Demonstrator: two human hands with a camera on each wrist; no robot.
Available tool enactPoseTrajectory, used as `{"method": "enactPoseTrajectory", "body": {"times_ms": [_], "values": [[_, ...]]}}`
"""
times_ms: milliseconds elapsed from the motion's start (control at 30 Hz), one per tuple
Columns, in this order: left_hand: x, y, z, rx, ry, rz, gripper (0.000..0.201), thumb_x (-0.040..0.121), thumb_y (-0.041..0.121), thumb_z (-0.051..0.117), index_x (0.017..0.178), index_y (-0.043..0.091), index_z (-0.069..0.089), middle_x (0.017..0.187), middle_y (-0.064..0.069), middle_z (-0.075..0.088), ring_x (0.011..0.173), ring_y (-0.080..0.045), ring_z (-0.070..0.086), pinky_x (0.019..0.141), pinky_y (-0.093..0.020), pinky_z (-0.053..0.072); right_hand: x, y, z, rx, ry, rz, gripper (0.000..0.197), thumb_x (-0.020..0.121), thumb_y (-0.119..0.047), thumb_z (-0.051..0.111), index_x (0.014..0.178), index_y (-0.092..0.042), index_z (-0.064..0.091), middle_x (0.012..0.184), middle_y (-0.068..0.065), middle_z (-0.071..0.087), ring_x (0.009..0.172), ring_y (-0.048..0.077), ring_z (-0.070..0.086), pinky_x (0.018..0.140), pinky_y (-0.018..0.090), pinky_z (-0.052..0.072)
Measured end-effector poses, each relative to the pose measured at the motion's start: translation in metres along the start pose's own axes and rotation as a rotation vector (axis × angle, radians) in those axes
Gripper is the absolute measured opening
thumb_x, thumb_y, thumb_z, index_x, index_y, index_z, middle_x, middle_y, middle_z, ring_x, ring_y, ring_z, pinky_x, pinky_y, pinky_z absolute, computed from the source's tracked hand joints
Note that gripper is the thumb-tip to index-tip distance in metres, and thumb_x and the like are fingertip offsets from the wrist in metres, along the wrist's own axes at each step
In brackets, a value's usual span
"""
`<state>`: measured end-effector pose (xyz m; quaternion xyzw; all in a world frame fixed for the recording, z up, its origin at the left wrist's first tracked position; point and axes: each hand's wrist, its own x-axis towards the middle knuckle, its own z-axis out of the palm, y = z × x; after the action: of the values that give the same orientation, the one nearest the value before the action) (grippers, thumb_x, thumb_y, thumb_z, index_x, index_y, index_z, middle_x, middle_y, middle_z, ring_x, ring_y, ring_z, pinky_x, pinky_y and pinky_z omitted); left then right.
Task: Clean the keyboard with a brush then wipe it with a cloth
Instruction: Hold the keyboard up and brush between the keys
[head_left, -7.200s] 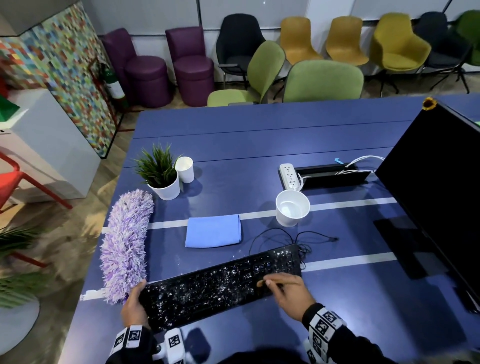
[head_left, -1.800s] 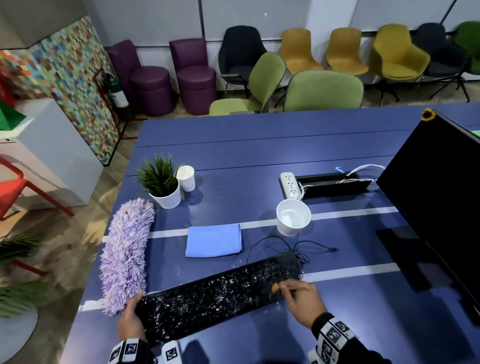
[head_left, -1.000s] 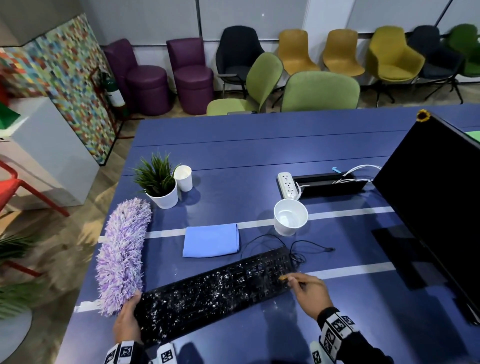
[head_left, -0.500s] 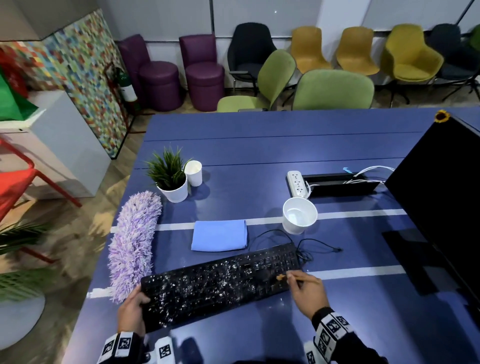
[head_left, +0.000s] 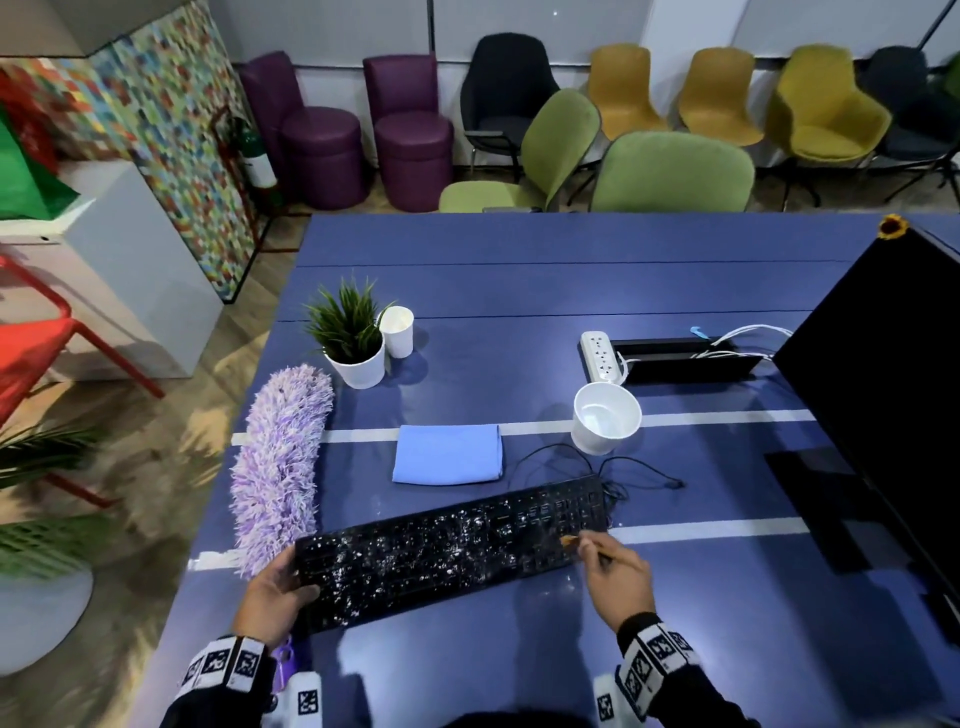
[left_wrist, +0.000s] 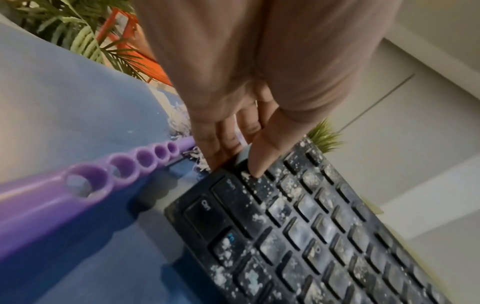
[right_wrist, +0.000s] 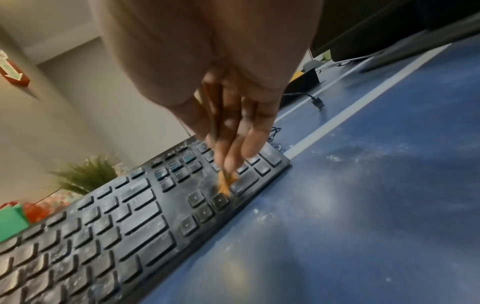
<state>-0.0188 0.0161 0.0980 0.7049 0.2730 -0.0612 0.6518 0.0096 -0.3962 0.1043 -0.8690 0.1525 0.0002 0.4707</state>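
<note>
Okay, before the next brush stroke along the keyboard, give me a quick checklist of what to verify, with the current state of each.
1. Left hand steadying the dusty black keyboard at its left end: ok.
2. Right hand pinching the small orange-bristled brush: ok.
3. Bristles touching the keys at the right end: ok.
4. White crumbs cleared from the middle and left keys: not ok.
5. Folded blue cloth ready behind the keyboard: ok.
6. White cup empty: cannot tell.
</note>
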Motion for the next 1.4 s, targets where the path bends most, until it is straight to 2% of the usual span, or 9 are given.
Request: {"method": "enactPoseTrajectory", "body": {"times_ms": [100,200,367,500,633,833,1000,1233,1400], "values": [[0.008,-0.013,-0.008,0.119,0.017,0.021,0.057,0.072,-0.038,0.047,0.113,0.001,0.053,0.078,0.004,0.075,0.071,-0.005,0.068,0.064,-0.007,0.052,-0.007,0.002,0.010,-0.069,-0.157,0.005,0.023,0.087,-0.007,0.062,0.086,-0.026,0.073,0.062,-0.034,0.064,0.073,-0.015,0.063,0.076,0.004,0.049],[0.006,-0.011,-0.006,0.263,0.009,0.072,0.052,0.072,-0.033,0.054,0.110,0.003,0.050,0.094,-0.023,0.068,0.066,0.001,0.066,0.063,-0.005,0.050,-0.010,0.003,0.013,-0.040,-0.033,0.030,0.014,0.087,-0.009,0.063,0.090,-0.016,0.075,0.067,-0.023,0.068,0.071,-0.018,0.061,0.067,-0.006,0.041],[0.010,-0.019,-0.009,0.413,0.029,0.148,0.052,0.073,-0.020,0.063,0.111,0.011,0.045,0.090,-0.016,0.069,0.081,-0.030,0.069,0.076,-0.027,0.054,-0.014,-0.006,0.020,-0.028,-0.101,0.109,0.010,0.087,-0.014,0.066,0.089,-0.018,0.075,0.083,-0.006,0.070,0.086,0.012,0.068,0.065,-0.011,0.034],[0.016,-0.021,-0.014,0.507,-0.012,0.181,0.052,0.074,-0.012,0.065,0.117,0.010,0.046,0.091,-0.011,0.070,0.083,-0.027,0.069,0.082,-0.034,0.052,-0.019,-0.025,0.023,0.056,0.063,0.032,0.014,0.081,-0.048,0.065,0.088,-0.038,0.073,0.086,-0.015,0.075,0.085,0.002,0.070,0.082,0.016,0.053],[0.027,-0.027,-0.021,0.537,-0.051,0.218,0.058,0.072,-0.007,0.066,0.113,0.027,0.043,0.093,-0.008,0.072,0.085,-0.027,0.071,0.084,-0.039,0.056,-0.029,-0.052,0.033,0.006,0.155,-0.121,0.013,0.088,-0.024,0.065,0.095,-0.024,0.075,0.091,-0.009,0.072,0.084,-0.008,0.064,0.073,0.003,0.047],[0.028,-0.027,-0.018,0.505,-0.032,0.256,0.064,0.072,-0.013,0.065,0.112,0.033,0.042,0.092,-0.007,0.072,0.082,-0.025,0.071,0.083,-0.039,0.057,-0.029,-0.045,0.050,-0.052,0.138,-0.176,0.013,0.088,-0.010,0.064,0.089,-0.013,0.076,0.089,-0.005,0.071,0.081,-0.003,0.065,0.081,0.004,0.046],[0.024,-0.032,-0.010,0.437,0.000,0.252,0.065,0.074,-0.025,0.058,0.110,0.027,0.045,0.092,-0.012,0.067,0.082,-0.026,0.067,0.068,-0.005,0.050,-0.018,-0.033,0.034,-0.049,0.032,-0.125,0.012,0.087,-0.010,0.065,0.088,-0.013,0.076,0.088,-0.004,0.071,0.080,-0.017,0.060,0.070,-0.007,0.038],[0.021,-0.046,-0.012,0.439,0.047,0.206,0.069,0.073,-0.022,0.060,0.116,0.029,0.043,0.096,-0.011,0.071,0.086,-0.027,0.071,0.077,-0.035,0.057,0.001,-0.026,0.015,-0.099,-0.020,-0.395,0.019,0.090,-0.028,0.057,0.097,-0.024,0.074,0.087,-0.009,0.070,0.080,-0.002,0.063,0.076,0.003,0.044],[0.020,-0.049,-0.012,0.421,0.047,0.206,0.069,0.073,-0.023,0.059,0.122,0.023,0.043,0.100,-0.014,0.069,0.089,-0.028,0.070,0.078,-0.023,0.055,0.009,-0.022,0.011,-0.098,0.098,-0.411,0.020,0.090,-0.027,0.055,0.095,-0.022,0.074,0.083,-0.008,0.066,0.075,0.007,0.063,0.076,0.009,0.047]]}}
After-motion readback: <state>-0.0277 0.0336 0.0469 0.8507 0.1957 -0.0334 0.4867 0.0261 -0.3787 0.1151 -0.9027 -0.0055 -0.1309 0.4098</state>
